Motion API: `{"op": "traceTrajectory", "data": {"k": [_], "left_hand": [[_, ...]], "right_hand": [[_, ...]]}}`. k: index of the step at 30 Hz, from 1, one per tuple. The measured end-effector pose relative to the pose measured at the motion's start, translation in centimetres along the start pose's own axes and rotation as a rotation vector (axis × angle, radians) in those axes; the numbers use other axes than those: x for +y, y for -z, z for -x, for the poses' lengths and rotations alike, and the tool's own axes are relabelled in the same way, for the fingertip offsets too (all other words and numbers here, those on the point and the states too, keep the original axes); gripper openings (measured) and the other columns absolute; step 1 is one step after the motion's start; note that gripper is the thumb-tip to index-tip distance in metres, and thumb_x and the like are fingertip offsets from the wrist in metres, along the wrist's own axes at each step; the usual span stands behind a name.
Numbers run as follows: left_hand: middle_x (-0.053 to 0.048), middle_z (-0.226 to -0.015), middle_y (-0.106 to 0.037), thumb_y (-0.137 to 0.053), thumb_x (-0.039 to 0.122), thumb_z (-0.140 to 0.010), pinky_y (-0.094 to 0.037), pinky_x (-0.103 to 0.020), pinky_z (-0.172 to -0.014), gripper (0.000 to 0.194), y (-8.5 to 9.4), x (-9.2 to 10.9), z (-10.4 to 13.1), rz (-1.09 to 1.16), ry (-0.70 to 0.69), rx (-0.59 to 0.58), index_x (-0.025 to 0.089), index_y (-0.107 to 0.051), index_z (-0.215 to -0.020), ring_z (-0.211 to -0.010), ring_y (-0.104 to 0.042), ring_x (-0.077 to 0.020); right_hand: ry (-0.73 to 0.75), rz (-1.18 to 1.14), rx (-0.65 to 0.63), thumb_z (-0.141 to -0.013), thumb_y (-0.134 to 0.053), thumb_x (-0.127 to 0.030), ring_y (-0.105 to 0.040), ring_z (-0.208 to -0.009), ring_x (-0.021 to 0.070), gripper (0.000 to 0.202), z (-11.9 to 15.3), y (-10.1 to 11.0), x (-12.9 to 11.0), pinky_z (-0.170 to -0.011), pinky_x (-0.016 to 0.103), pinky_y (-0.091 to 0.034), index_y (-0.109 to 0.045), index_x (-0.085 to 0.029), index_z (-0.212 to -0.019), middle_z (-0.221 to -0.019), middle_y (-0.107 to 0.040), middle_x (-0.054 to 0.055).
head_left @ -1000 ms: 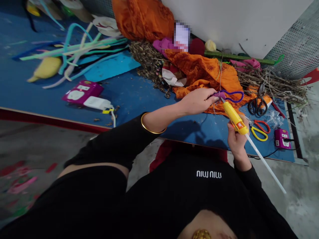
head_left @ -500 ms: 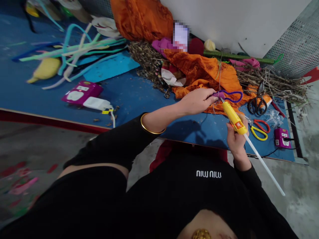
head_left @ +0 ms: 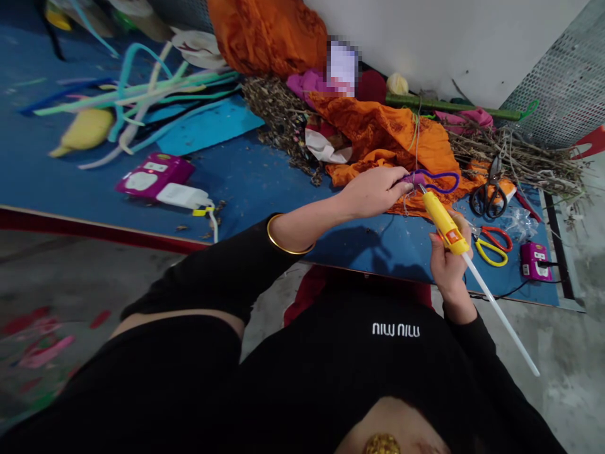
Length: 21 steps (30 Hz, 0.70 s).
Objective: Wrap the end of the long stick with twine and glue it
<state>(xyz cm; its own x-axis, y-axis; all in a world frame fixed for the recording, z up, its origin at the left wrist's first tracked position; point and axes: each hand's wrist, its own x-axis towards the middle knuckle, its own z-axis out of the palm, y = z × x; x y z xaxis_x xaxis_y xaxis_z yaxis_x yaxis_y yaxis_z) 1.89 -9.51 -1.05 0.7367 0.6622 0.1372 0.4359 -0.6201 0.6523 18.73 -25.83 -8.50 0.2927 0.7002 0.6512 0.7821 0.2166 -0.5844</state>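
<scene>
Between the fingertips of my left hand [head_left: 375, 191] is a small purple piece with a looped purple pipe cleaner [head_left: 444, 190] sticking out to the right. My right hand [head_left: 451, 255] is wrapped round a yellow glue gun [head_left: 442, 217], whose nozzle touches or almost touches the purple piece. A long white glue stick [head_left: 503, 315] juts from the gun's back end toward my body. Behind both hands lies a crumpled orange cloth [head_left: 394, 135]. The exact contact at the nozzle is too small to make out.
To the right lie red-and-yellow scissors [head_left: 494, 246], black scissors [head_left: 489, 192] and a purple power socket [head_left: 535, 261]. Another purple socket [head_left: 154, 176], fuzzy coloured strips [head_left: 142, 101] and a yellow lemon-shaped object [head_left: 87, 131] are at left. Dried twigs [head_left: 529, 157] line the back right.
Both hands stay almost where they were, with the purple piece and the glue gun still held. The glue stick's back end has dipped very slightly.
</scene>
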Motion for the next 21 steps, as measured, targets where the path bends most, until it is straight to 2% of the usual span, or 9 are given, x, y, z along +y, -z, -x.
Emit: {"op": "traceTrajectory", "data": {"k": [7,15,21], "left_hand": [[-0.007,-0.088,-0.069,-0.047,0.032,-0.100,-0.037,-0.029,-0.069,0.031,0.02,0.12,-0.04,-0.016,0.014,-0.012,0.011,-0.069,-0.104,-0.077,-0.058,-0.0188],[-0.004,-0.083,-0.067,-0.047,0.034,-0.100,-0.037,-0.029,-0.070,0.029,-0.12,-0.22,-0.06,0.032,-0.006,-0.004,0.014,-0.068,-0.100,-0.075,-0.056,-0.0182],[-0.004,-0.081,-0.066,-0.049,0.034,-0.099,-0.038,-0.030,-0.071,0.027,-0.14,-0.26,-0.16,0.025,0.001,0.000,0.015,-0.068,-0.098,-0.076,-0.057,-0.0189]], "right_hand": [[0.031,0.020,0.025,-0.096,-0.065,-0.041,-0.070,-0.112,0.0255,0.047,-0.04,-0.06,0.05,-0.101,0.043,-0.057,-0.056,-0.024,-0.139,-0.124,-0.070,0.012],[-0.005,0.026,0.030,-0.095,-0.064,-0.044,-0.071,-0.109,0.0263,0.047,0.02,-0.05,0.29,-0.095,0.042,-0.058,-0.056,-0.025,-0.138,-0.124,-0.069,0.011],[-0.014,0.024,0.014,-0.095,-0.064,-0.046,-0.071,-0.110,0.0266,0.048,0.11,-0.11,0.09,-0.097,0.042,-0.059,-0.056,-0.024,-0.137,-0.123,-0.070,0.012]]}}
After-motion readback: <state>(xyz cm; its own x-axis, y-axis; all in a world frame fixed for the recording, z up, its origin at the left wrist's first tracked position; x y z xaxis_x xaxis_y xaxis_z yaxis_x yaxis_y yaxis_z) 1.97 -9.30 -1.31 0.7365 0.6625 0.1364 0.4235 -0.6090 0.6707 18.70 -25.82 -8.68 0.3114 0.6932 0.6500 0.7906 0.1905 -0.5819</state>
